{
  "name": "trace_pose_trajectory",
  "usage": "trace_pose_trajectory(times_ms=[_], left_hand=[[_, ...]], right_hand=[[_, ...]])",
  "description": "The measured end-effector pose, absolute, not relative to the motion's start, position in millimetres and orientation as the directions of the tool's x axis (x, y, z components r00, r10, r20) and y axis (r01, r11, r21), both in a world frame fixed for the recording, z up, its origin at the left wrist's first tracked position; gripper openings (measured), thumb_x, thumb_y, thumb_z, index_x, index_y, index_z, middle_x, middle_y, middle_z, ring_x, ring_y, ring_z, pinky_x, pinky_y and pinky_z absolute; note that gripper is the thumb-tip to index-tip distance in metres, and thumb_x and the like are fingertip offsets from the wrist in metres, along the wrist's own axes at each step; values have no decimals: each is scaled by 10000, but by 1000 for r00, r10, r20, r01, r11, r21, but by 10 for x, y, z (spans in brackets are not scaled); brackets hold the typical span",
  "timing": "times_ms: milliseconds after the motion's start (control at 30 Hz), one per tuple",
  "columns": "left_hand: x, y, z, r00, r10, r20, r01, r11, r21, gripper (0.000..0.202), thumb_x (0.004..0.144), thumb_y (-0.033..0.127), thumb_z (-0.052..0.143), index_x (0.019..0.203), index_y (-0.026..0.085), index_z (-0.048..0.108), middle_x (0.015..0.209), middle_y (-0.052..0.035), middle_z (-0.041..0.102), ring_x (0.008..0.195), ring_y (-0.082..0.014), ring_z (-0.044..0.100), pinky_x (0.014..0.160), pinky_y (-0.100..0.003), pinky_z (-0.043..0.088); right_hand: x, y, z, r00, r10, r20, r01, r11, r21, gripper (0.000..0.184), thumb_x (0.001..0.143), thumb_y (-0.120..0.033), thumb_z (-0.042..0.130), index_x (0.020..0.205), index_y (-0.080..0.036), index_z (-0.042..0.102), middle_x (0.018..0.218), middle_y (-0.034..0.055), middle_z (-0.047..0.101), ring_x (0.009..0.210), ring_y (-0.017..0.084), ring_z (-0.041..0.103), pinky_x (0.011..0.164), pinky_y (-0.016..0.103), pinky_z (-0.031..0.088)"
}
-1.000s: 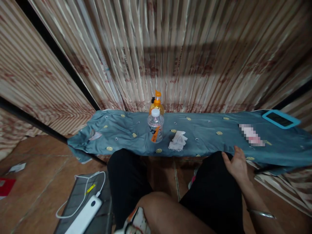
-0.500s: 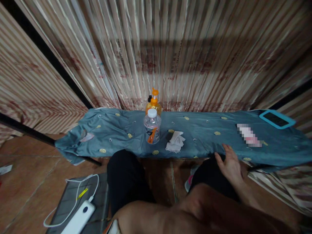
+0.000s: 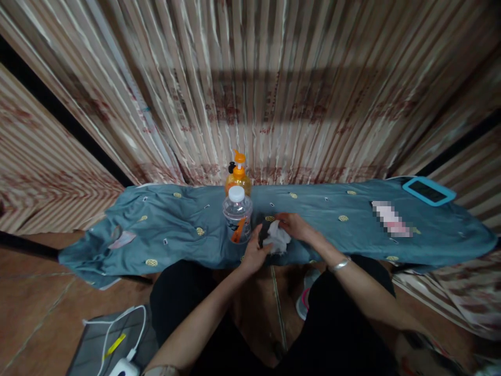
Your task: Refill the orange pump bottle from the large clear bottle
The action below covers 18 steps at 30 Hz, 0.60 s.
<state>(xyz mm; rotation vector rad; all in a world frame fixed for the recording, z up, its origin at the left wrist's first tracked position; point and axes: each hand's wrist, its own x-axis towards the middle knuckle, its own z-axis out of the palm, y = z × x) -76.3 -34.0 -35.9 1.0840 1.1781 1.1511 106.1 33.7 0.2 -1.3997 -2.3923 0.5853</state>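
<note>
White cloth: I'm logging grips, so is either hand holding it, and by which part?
The right hand seems to pinch the far edge of the cloth; the left hand is at its left side, its grip unclear.

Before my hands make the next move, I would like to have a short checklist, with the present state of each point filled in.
1. Both hands at the white cloth: ok, the left hand at its near left side, the right hand at its far edge.
2. Grip firm: cannot tell, the fingers are partly hidden.
3. Clear plastic bottle upright and capped: ok, white cap on.
4. Gap between left hand and bottle: cannot tell, they look very close.
5. Orange pump bottle out of the way: ok, it stands behind the clear one.
6. Patterned cover smooth: not ok, wrinkled toward the left end.
</note>
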Motion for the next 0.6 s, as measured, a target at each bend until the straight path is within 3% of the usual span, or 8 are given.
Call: trace_pose_trajectory(times_ms=[67, 133, 200, 267, 333, 467, 600], left_hand=[[-714, -306, -394, 69, 996, -63, -60, 67, 996, 803, 570, 154, 821, 1320, 168, 535, 1450, -131, 516, 1399, -314, 413, 1194, -446, 271], [-664, -250, -405, 104, 993, -62, -111, 74, 991, 803, 548, 160, 840, 1300, 169, 558, 1356, -107, 601, 1308, -293, 507, 1153, -407, 336], [-641, -188, -416, 109, 987, -122, -187, 141, 972, 625, 540, 167, 845, 1136, 165, 659, 1113, -57, 715, 1144, -266, 607, 1063, -373, 422], [-646, -143, -441, 120, 967, -223, -240, 246, 939, 372, 544, 211, 853, 884, 149, 715, 811, -18, 727, 965, -253, 659, 946, -357, 486], [-668, -124, -474, 122, 957, -261, -270, 286, 919, 295, 571, 263, 852, 802, 143, 714, 723, -19, 713, 882, -248, 673, 874, -348, 509], [-692, -123, -511, 104, 941, -322, -337, 337, 879, 272, 659, 372, 808, 781, 143, 723, 745, -57, 735, 853, -247, 688, 818, -340, 521], [-670, -83, -498, 81, 928, -364, -393, 365, 844, 271, 686, 400, 790, 745, 146, 717, 776, -73, 746, 877, -241, 690, 830, -326, 514]], right_hand=[[1143, 257, 180, -467, 884, 37, 720, 404, -564, 227, 1012, -303, 515, 946, -132, 649, 772, 1, 628, 679, 140, 603, 690, 307, 515], [1241, 194, 319, -462, 886, 29, 678, 374, -632, 322, 1019, -390, 481, 908, -135, 643, 721, -10, 590, 647, 139, 568, 644, 289, 473], [1354, 175, 376, -435, 900, 24, 638, 327, -697, 401, 1010, -480, 456, 899, -138, 634, 708, -12, 560, 634, 138, 539, 616, 279, 438], [1476, 194, 342, -381, 925, 10, 605, 257, -753, 458, 983, -559, 461, 874, -140, 613, 685, -18, 520, 595, 124, 495, 570, 261, 401], [1589, 219, 252, -325, 945, -25, 573, 176, -800, 487, 949, -607, 491, 823, -146, 582, 652, -31, 478, 542, 103, 439, 516, 239, 356], [1740, 197, 137, -288, 944, -161, 502, 5, -865, 472, 942, -581, 538, 755, -148, 546, 617, -48, 457, 491, 80, 398, 471, 215, 331], [1858, 141, 200, -330, 886, -326, 463, -150, -874, 276, 917, -393, 670, 888, -120, 637, 737, -19, 594, 587, 95, 532, 541, 219, 428]])
